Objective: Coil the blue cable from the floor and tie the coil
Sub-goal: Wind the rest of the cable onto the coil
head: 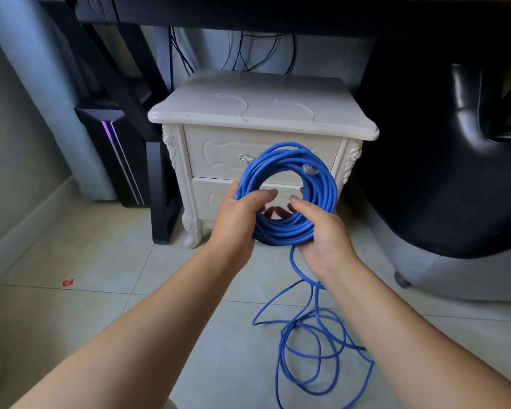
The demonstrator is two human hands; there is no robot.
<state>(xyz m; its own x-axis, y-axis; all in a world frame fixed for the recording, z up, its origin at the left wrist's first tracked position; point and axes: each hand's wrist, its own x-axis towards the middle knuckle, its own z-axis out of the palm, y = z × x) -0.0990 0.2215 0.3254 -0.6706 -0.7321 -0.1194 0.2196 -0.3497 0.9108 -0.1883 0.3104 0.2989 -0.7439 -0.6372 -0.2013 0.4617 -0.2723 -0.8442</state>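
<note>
A person's two bare forearms reach forward and hold a ring of blue cable (322, 184) upright in the air in front of a white bedside cabinet (263, 113).

The left hand (236, 214) grips the lower left of the coil, thumb across the front and fingers curled round behind the strands. The right hand (322, 231) grips the lower right in the same way, with its fingertips showing through the middle of the ring. Each grip is closed round the bundle, and the two hands sit near each other along the coil's bottom arc.

Above the right grip, a clear plug (309, 169) at one end of the cable lies against the upper right of the ring.

Many turns are already wound and sit fairly even, so most of the coiling appears done. It is not finished, though. Just below the right grip, a loose length (291, 259) drops out of the coil and runs down to the tiled floor (130, 261), where it lies in several untidy, overlapping loops beneath the right forearm.

That slack still has to be gathered into the ring. No tie, strap or knot shows anywhere on the coil, so the tying step looks not yet begun.

Well off to the left of the hands stands a dark computer tower (112, 149), and a black chair (455, 143) fills the right side.
</note>
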